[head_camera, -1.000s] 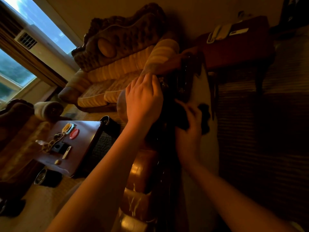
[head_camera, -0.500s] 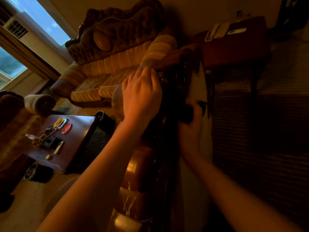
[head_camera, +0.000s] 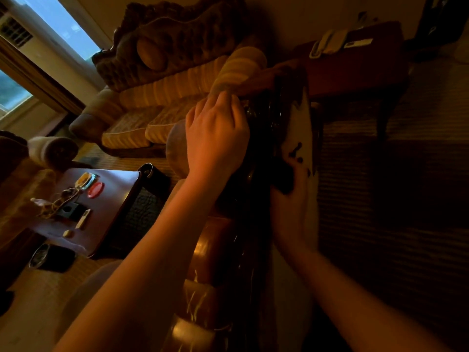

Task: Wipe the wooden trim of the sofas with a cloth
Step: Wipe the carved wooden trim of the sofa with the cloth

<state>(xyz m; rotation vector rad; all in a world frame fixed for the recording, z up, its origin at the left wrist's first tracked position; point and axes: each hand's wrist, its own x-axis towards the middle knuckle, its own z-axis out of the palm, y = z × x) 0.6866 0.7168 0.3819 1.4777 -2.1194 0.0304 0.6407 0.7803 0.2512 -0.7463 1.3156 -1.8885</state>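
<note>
The right hand's [head_camera: 291, 217] fingers and the cloth [head_camera: 285, 179] it holds are lost in shadow at three o'clock of the left hand [head_camera: 215, 138].

A sofa [head_camera: 162, 95] runs across the upper middle of the frame, with a window [head_camera: 58, 24] at upper left behind it. The left hand [head_camera: 215, 138] sits at frame centre on the wooden trim [head_camera: 266, 128], and the right hand [head_camera: 291, 214] lies just right of that trim, lower down. A low table [head_camera: 111, 199] stands at middle left, bearing small items. A side table [head_camera: 355, 62] occupies the upper right.
</note>
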